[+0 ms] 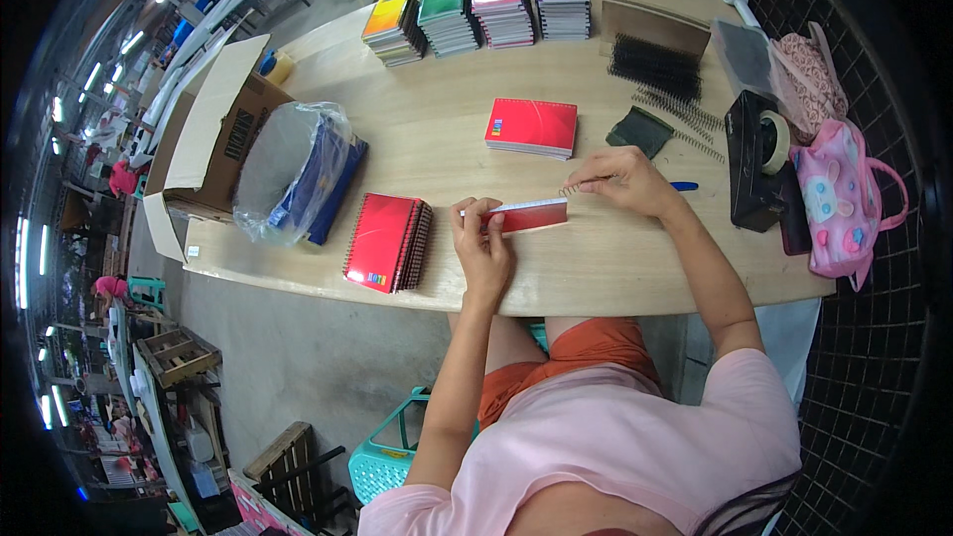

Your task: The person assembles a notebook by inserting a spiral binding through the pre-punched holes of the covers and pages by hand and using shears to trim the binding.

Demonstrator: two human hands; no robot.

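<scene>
My left hand (481, 236) grips a thin red notebook (526, 214) standing on edge on the wooden table (437, 129). My right hand (627, 181) pinches a black spiral wire coil (581, 186) at the notebook's top right corner. A stack of bound red notebooks (387, 242) lies to the left of my left hand. A small pile of unbound red notebooks (532, 127) lies farther back.
Several stacks of coloured notebooks (476, 12) line the far edge. Black coils (660, 74) lie at the back right, beside a tape dispenser (762, 154) and pink bags (844, 194). A plastic-wrapped bundle (298, 171) and an open cardboard box (213, 144) sit left. A teal basket (397, 447) stands below.
</scene>
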